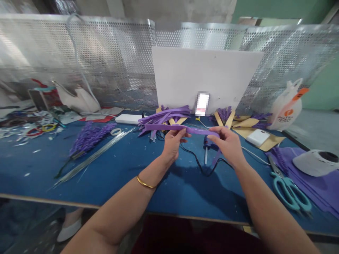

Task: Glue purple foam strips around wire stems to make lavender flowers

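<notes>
A long purple strip [197,130] stretches between my two hands, level above the blue table. My left hand [173,143] pinches it near the middle, and its left end sticks out past the fingers. The right part of the strip is gripped by my right hand [225,143], with a tail hanging below that hand. Behind my left hand lies a pile of similar purple strips [166,114]. Under the held strip, close to my right hand, a blue glue gun [209,142] with a clear glue stick rests on the table, partly hidden.
At right lie teal-handled scissors [290,192], folded purple sheets [312,183], a white cone [315,163] and a white box [257,137]. Purple flower stems [91,139] and thin wires [100,153] lie left. A black cable [197,160] crosses the middle. A white board [206,74] stands behind.
</notes>
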